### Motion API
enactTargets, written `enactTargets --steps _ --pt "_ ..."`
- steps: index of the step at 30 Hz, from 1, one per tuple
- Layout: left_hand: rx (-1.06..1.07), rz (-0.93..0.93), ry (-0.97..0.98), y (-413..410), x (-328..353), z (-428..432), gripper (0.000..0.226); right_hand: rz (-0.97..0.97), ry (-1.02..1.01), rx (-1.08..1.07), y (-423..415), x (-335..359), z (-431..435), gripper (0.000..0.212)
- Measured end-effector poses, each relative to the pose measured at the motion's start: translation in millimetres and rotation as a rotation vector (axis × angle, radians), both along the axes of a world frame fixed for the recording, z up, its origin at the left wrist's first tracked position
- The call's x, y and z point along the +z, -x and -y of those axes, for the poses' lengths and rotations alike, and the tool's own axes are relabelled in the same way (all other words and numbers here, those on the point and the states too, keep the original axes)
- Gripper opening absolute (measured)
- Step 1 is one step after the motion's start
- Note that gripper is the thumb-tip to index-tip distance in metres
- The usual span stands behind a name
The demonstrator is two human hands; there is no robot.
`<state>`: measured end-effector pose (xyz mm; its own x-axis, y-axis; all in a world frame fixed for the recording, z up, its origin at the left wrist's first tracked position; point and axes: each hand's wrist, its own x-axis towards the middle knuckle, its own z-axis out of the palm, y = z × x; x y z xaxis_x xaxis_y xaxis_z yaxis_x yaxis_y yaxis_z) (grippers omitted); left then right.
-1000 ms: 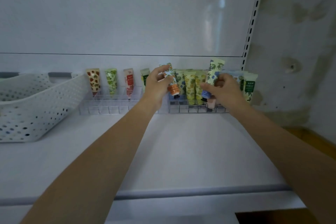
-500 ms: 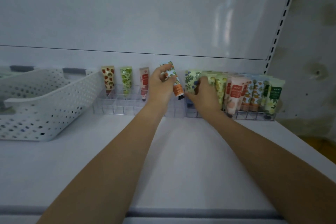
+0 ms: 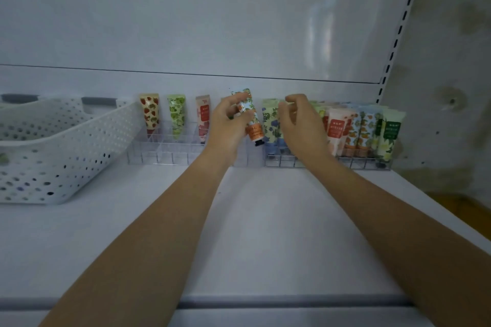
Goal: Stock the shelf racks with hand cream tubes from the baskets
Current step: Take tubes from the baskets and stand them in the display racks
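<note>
Few tubes (image 3: pixel 176 117) in clear rack (image 3: pixel 164 151) | wire rack (image 3: pixel 358 162) packed | left grip (image 3: pixel 228 125) holds orange tube (image 3: pixel 252 125) | right grip (image 3: pixel 300 127) relaxed, empty

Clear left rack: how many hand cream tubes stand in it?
3: strawberry-print tube leftmost, green-print tube next, red-label tube beside the left hand, which holds an orange tube and may hide more.

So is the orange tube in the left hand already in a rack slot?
Out. The left hand grips the orange tube tilted in the air, black cap down, not seated in the clear rack.
</note>
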<state>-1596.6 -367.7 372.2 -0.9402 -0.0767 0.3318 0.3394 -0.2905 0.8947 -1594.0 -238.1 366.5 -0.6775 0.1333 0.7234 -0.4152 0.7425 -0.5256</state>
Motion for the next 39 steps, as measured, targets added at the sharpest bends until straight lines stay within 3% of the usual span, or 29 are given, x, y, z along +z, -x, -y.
enactTargets --steps 5,13,19,23,30,39 --pt "-0.107 -0.054 0.111 -5.8 -5.2 -7.0 0.029 0.333 0.052 0.385 -15.3 0.1 -10.6 0.048" --pt "-0.248 -0.144 0.329 -9.0 -15.5 -26.3 0.025 0.235 0.172 0.287 -21.7 -24.8 -43.0 0.053" --pt "-0.018 -0.533 0.969 -8.4 -41.4 -42.7 0.024 0.005 0.421 0.045 -23.7 -15.8 -87.2 0.048" --pt "0.074 -0.647 1.293 -14.9 -54.3 -54.1 0.033 -0.036 0.526 -0.118 -21.6 -23.3 -112.1 0.046" --pt "0.125 -0.671 1.436 -17.4 -59.1 -46.3 0.035 0.071 0.529 -0.219 -11.6 -39.7 -125.5 0.039" --pt "0.076 -0.626 1.452 -15.3 -59.9 -44.5 0.035 0.261 0.254 -0.324 -12.8 -49.2 -127.8 0.039"
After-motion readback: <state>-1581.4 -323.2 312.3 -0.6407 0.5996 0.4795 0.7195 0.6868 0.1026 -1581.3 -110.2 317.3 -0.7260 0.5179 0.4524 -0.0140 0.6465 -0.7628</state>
